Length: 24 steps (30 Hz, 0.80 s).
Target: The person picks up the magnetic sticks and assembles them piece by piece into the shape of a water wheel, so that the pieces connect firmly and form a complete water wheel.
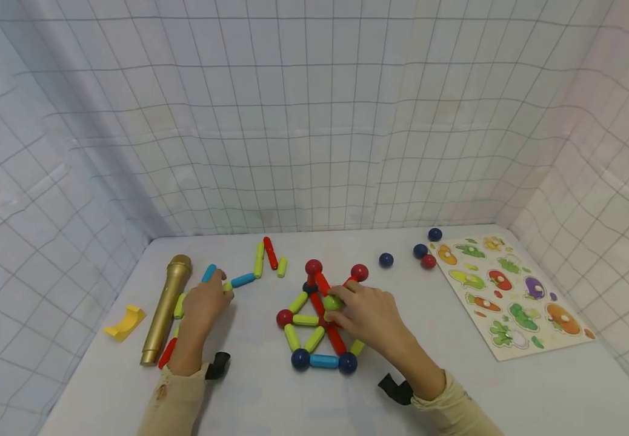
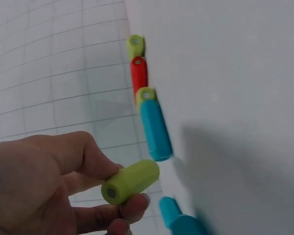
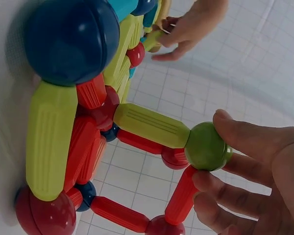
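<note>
To do this step well, we would treat the green ball (image 3: 206, 147) as a corner that needs steadying and use a light hold on it. It sits at the top of a lime post (image 3: 152, 126) and also meets a red stick (image 3: 181, 196), so a tug or twist here could, we judge, pull a joint loose. Any push is best sent straight along the post, toward the frame (image 1: 339, 340) beneath the right fingers (image 3: 230, 193). We would also guide the lime stick (image 2: 132, 182) by its body and leave its ends bare; the grey disc (image 2: 111, 193) in its near end looks to us like the part that joins.

As for the fingers, the right ones grasp the green ball in a pinch, parted only by its width. The red ball (image 3: 165, 227) at the other end of that red stick is a little beyond them. The left fingers (image 2: 95, 159) pinch the lime stick across its body, also parted only by its thickness, and its near end is uncovered. The frame stands well apart from them, to their right. Just beyond them a blue stick (image 2: 156, 129) lies on the surface (image 1: 260, 387).
</note>
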{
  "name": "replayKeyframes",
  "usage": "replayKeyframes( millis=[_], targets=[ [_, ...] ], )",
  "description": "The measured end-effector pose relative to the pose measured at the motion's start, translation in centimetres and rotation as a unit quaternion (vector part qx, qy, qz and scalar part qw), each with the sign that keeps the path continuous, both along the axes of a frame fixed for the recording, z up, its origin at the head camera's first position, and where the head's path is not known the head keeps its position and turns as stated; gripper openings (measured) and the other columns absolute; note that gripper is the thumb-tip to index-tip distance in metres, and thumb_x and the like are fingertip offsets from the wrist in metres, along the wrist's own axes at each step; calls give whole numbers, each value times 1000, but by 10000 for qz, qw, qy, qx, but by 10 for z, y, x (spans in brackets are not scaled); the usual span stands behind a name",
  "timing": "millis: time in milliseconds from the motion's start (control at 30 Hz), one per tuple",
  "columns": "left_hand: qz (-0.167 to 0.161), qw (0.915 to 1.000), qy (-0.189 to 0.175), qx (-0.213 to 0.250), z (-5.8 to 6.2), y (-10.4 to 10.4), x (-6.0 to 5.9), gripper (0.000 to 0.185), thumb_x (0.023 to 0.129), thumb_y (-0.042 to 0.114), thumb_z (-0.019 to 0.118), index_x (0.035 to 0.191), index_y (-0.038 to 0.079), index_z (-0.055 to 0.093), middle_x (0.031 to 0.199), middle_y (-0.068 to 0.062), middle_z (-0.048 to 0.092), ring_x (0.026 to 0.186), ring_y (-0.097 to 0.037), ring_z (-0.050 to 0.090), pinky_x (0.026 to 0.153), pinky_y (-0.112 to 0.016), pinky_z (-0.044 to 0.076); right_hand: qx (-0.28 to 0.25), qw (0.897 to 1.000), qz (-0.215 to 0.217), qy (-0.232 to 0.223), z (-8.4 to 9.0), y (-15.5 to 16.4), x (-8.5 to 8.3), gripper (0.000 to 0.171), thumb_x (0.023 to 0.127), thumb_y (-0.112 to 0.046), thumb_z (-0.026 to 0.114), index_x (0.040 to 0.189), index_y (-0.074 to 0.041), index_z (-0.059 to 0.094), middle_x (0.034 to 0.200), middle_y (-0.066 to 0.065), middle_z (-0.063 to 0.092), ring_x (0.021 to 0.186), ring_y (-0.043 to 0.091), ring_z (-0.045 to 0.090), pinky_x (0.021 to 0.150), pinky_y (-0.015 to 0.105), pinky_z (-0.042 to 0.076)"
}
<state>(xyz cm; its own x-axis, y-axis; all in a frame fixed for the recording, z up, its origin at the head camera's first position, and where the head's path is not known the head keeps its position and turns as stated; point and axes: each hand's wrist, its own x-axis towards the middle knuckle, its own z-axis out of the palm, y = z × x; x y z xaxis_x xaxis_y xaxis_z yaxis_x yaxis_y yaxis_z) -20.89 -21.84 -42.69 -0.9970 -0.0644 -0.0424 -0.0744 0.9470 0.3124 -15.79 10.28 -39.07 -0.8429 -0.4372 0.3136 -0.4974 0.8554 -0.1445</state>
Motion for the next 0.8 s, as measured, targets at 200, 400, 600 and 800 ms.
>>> replayKeyframes(
  millis=[200, 400, 600, 800],
  targets=[
    [-236, 9907, 302, 1309, 32, 14, 8, 50, 98, 24, 41, 145, 10, 45, 108, -29, 66, 56, -14, 38, 50, -25, 34, -24, 9999, 16, 111, -1, 0, 0, 42, 78, -44, 78, 114, -22, 70, 83, -4, 64, 56, 5, 44, 46, 15, 31],
    [-1137, 8776, 249, 4651, 45, 58, 20, 48, 99, 23, 55, 145, 20, 42, 107, -16, 67, 92, -16, 64, 86, -26, 52, -15, 10000, -11, 67, -1, 1, 0, 43, 79, -46, 78, 114, -22, 70, 82, -4, 64, 55, 5, 44, 46, 15, 32],
    [-1751, 7544, -1001, 6246, 34, 91, 29, 61, 99, 20, 57, 153, 19, 30, 108, -4, 58, 100, -11, 65, 95, -23, 51, 15, 9999, -34, 103, -3, 0, -1, 43, 79, -46, 77, 113, -21, 70, 84, -4, 66, 55, 5, 45, 46, 15, 33],
    [-1055, 7807, -1037, 6072, 22, 104, 29, 56, 94, 19, 64, 143, 8, 40, 128, -9, 59, 111, -14, 61, 102, -31, 48, 34, 10000, -62, 54, -2, 0, 0, 44, 80, -47, 76, 114, -20, 70, 85, -3, 67, 56, 6, 45, 47, 15, 34]
  ],
)
